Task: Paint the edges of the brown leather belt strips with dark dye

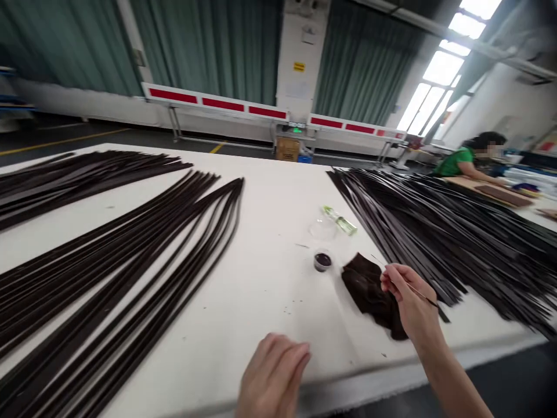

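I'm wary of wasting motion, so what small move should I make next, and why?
Perhaps bring the tip of the thin tool in your right hand toward the small cup: the cup is open with dark contents, stands just left of the dark cloth, and the tool is apart from it.

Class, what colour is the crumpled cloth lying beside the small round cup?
The crumpled cloth is dark brown, seen best in the head view.

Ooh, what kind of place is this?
Probably a workshop or small factory: many long, thin, dark strips lie on a big white table, the right hand holds a slim, stick-like tool, and another person in a green top is at the far right.
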